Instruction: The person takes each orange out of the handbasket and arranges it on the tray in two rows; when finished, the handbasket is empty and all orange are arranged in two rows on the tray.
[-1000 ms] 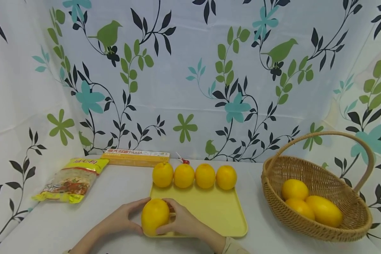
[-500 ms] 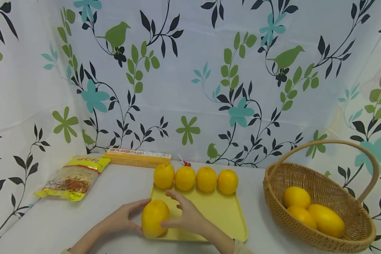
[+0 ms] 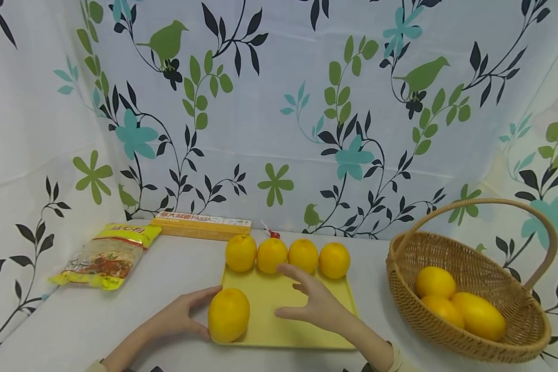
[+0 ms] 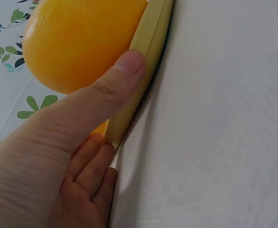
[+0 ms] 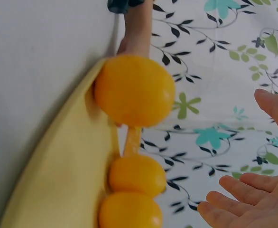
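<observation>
A large yellow-orange orange (image 3: 229,315) sits on the near left corner of the yellow tray (image 3: 302,330). My left hand (image 3: 179,318) is cupped beside it, thumb and forefinger apart. In the left wrist view the thumb (image 4: 125,71) lies over the tray's rim, with the other fingers near the corner. Over the tray's middle, my right hand (image 3: 313,302) holds nothing, its fingers spread and apart from the fruit. Several more oranges (image 3: 272,256) stand in a row along the tray's far edge.
At right stands a wicker basket (image 3: 400,305) with a tall handle, holding 3 yellow-orange fruits (image 3: 479,316), one elongated. A noodle packet (image 3: 109,256) lies at left. Behind it is a pasta box (image 3: 200,226), with a small red item (image 3: 273,233) near the patterned cloth.
My right hand has let go of the near orange and moved right over the tray, fingers spread. My left hand stays beside the orange, which remains at the near left corner.
</observation>
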Action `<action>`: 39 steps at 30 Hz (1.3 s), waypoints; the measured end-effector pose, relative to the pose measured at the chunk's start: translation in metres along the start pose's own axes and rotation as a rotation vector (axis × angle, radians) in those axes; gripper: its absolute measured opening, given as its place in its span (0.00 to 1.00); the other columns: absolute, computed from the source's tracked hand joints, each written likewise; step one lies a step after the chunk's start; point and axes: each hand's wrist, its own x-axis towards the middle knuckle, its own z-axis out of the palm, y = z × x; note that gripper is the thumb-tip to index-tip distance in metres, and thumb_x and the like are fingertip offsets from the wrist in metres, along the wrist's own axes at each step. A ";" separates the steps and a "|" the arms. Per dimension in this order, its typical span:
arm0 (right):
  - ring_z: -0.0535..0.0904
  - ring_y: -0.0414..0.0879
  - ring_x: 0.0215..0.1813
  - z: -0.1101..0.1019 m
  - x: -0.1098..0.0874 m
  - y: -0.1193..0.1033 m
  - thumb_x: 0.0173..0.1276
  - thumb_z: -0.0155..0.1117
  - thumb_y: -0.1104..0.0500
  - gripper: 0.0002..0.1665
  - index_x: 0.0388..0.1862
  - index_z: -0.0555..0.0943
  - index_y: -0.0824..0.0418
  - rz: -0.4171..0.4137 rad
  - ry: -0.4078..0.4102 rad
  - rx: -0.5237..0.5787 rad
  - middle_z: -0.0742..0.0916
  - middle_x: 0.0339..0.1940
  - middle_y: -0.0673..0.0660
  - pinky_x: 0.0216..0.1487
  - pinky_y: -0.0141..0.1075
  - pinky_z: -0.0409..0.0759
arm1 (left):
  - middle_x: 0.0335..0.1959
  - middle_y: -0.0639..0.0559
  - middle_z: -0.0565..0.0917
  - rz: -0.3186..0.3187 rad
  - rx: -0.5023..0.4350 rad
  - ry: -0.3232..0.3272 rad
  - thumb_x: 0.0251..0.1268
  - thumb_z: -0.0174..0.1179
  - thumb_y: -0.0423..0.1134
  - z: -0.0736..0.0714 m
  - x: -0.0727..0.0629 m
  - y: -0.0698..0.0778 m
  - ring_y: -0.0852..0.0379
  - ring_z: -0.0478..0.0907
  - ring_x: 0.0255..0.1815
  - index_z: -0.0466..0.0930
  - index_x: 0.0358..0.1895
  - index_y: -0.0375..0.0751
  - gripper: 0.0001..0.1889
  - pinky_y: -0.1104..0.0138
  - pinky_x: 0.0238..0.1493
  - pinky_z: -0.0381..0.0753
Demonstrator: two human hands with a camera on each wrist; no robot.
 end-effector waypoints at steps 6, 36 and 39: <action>0.62 0.51 0.63 -0.033 -0.014 -0.005 0.52 0.69 0.57 0.42 0.64 0.61 0.64 -0.031 0.075 -0.049 0.69 0.62 0.58 0.60 0.43 0.65 | 0.64 0.45 0.64 -0.005 0.006 0.004 0.41 0.71 0.44 -0.003 -0.003 -0.002 0.41 0.56 0.63 0.60 0.65 0.36 0.44 0.44 0.60 0.52; 0.70 0.55 0.56 -0.128 -0.083 0.010 0.56 0.67 0.55 0.38 0.62 0.63 0.66 0.178 0.448 -0.246 0.73 0.57 0.64 0.50 0.26 0.72 | 0.65 0.45 0.61 -0.002 0.000 0.003 0.40 0.71 0.45 0.003 0.000 -0.006 0.43 0.53 0.65 0.57 0.66 0.36 0.47 0.44 0.62 0.46; 0.70 0.45 0.56 -0.135 -0.090 0.012 0.58 0.65 0.54 0.37 0.62 0.62 0.67 0.188 0.451 -0.258 0.73 0.57 0.63 0.48 0.20 0.70 | 0.65 0.47 0.61 -0.019 0.008 0.017 0.39 0.71 0.46 0.002 0.001 -0.005 0.44 0.54 0.65 0.57 0.66 0.37 0.47 0.45 0.62 0.47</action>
